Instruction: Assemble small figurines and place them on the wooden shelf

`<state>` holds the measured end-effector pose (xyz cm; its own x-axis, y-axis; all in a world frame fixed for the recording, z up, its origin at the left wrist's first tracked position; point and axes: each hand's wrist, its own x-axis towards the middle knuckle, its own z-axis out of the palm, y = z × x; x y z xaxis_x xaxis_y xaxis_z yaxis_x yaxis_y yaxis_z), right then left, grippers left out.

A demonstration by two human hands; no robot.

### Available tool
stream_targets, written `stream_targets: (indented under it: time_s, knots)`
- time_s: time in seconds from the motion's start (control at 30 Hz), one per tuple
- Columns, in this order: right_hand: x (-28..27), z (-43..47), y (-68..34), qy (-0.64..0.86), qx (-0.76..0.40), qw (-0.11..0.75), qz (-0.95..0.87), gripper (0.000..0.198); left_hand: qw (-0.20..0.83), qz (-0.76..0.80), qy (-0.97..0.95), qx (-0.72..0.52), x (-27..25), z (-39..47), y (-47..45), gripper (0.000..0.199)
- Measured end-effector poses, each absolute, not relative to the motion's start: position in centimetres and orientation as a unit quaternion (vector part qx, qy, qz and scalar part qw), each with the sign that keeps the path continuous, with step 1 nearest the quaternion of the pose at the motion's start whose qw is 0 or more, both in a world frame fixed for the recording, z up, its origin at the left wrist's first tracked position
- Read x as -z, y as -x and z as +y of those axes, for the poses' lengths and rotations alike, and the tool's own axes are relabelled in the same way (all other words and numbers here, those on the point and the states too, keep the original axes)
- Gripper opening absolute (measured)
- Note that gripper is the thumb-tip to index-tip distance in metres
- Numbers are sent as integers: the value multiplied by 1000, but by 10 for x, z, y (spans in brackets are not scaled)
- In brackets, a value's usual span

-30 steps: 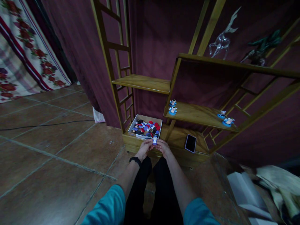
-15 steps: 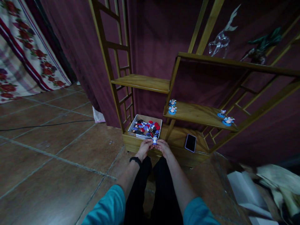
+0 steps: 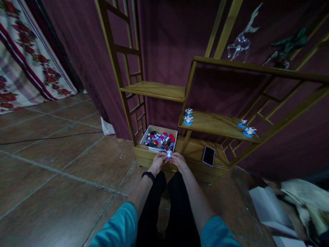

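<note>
While the small white figurine with a purple base, plastic by the look of it (image 3: pixel 169 154), stands upright at the near side of the shallow white cardboard box (image 3: pixel 160 129), the left hand (image 3: pixel 159 161) and the right hand (image 3: pixel 179 160) have it between them, fingers drawn in to a narrow pinch from either side! Exactly where each fingertip bears is too small to tell, but a light, even squeeze looks right here: a lopsided push could tip it or pop it loose. Behind it, the box brims with jumbled red, purple and black pieces (image 3: pixel 161 139), so working close to that rim seems smart, since a drop might land among lookalikes. And the dark-screened phone with a lavender edge (image 3: pixel 208 156), right of the box, lies well apart, leaving both wrists room to turn!
</note>
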<state>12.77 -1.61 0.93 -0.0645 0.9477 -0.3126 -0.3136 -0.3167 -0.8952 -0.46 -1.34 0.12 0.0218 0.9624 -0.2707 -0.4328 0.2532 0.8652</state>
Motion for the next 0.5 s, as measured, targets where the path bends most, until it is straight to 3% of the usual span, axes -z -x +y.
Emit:
stream_targets:
  time_s: [0.5]
  knots:
    - [-13,-17,-126,498,-647,474,-330,25,649,460,-286,-534,-6,-16,5,15]
